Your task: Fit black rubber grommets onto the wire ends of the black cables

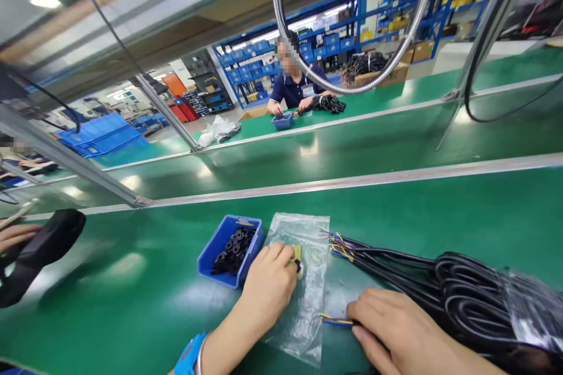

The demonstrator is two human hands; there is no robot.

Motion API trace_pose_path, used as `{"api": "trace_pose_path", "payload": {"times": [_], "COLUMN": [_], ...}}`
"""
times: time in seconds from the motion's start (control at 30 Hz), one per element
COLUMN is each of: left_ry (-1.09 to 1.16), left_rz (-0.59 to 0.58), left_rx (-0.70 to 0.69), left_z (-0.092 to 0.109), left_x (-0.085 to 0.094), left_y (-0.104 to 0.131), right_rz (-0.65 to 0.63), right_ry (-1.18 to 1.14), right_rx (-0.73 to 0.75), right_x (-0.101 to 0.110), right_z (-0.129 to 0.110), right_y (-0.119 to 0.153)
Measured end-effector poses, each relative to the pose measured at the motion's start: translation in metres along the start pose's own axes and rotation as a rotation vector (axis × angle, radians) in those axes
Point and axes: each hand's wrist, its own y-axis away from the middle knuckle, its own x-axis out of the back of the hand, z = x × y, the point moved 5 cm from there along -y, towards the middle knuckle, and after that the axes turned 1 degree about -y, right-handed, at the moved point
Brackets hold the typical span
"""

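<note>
- Green covers the worktable (132, 322), where both of the person's bare hands are at work.
- The left hand (268, 281), with a blue wristband (191, 354) at its wrist, lies over a clear plastic bag (303, 328). Its fingers are bent and close together at a small yellowish piece (297, 253) with a black bit beside it; the tips are partly hidden, so one cannot tell whether they pinch it.
- The right hand (391, 316) pinches the end of a black cable (356, 323) between thumb and curled fingers. Bared coloured wires (336, 321) stick out from that end towards the left hand, reaching the bag's right edge.
- A blue bin (220, 279), holding small black parts (237, 249), sits just left of the bag.
- A bundle of black cables (461, 293) lies beyond the right hand and to its right, its coloured wire ends pointing at the bag and clear wrap (532, 304) around its coils.
- At the left edge, another person's hand (17, 236) is beside a dark object (57, 240).
- Across the tables, a co-worker (290, 91) sits behind a second blue bin (282, 122).
</note>
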Motion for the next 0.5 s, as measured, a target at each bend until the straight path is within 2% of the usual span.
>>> {"api": "trace_pose_path", "payload": {"times": [0.07, 0.13, 0.23, 0.37, 0.43, 0.5], "left_ry": [0.095, 0.332, 0.929, 1.795, 2.089, 2.256], "left_rz": [-0.009, 0.023, 0.045, 0.019, 0.03, 0.027], "left_rx": [0.04, 0.139, 0.346, 0.504, 0.535, 0.561], "left_z": [0.0, -0.002, 0.002, 0.03, 0.044, 0.052], "left_x": [0.0, 0.004, 0.011, 0.011, 0.006, -0.001], "left_y": [-0.002, -0.003, -0.005, -0.011, -0.014, -0.014], "right_rz": [0.073, 0.155, 0.275, 0.379, 0.436, 0.489], "right_ry": [0.037, 0.048, -0.002, -0.134, -0.157, -0.17], "right_rx": [0.037, 0.096, 0.158, 0.081, 0.027, -0.012], "right_x": [0.001, 0.003, 0.01, 0.025, 0.033, 0.037], "right_z": [-0.005, -0.009, -0.011, -0.007, -0.006, -0.004], "right_y": [-0.003, -0.005, -0.004, -0.004, -0.004, -0.002]}}
